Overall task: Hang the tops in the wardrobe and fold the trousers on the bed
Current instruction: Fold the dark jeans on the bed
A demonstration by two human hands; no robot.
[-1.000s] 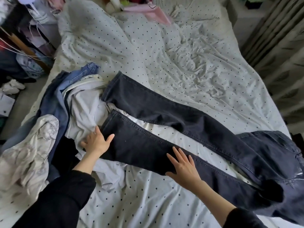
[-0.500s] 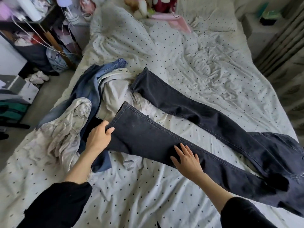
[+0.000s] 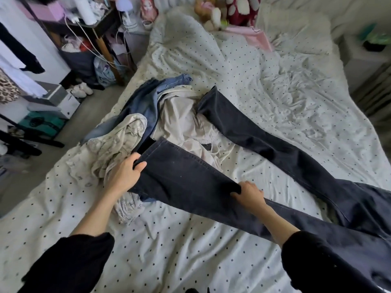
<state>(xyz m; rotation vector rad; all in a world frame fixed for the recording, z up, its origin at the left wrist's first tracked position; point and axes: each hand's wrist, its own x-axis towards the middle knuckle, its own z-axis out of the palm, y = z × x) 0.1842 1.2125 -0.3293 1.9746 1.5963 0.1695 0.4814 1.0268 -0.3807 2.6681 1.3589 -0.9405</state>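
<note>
Dark charcoal jeans (image 3: 249,132) lie spread across the dotted bed sheet (image 3: 190,240), legs pointing left, waist off to the right. My left hand (image 3: 124,176) grips the hem of the near leg, thumb on top, and holds it raised off the bed. My right hand (image 3: 247,194) pinches the near edge of the same leg about halfway along. Under and beside the hems lies a heap: blue jeans (image 3: 148,100), a pale beige garment (image 3: 179,119) and a cream printed top (image 3: 118,142).
The bed's left edge drops to a floor with boxes (image 3: 53,102), slippers (image 3: 81,90) and a cluttered shelf unit (image 3: 91,28). Hanging clothes (image 3: 12,81) show at far left. Stuffed toys (image 3: 222,13) and a pink item (image 3: 251,35) sit at the bed's head. Curtains at right.
Both hands went from lying flat on the near leg to gripping it. The hem has lifted off the clothes heap and come toward me. My view has tilted up and left.
</note>
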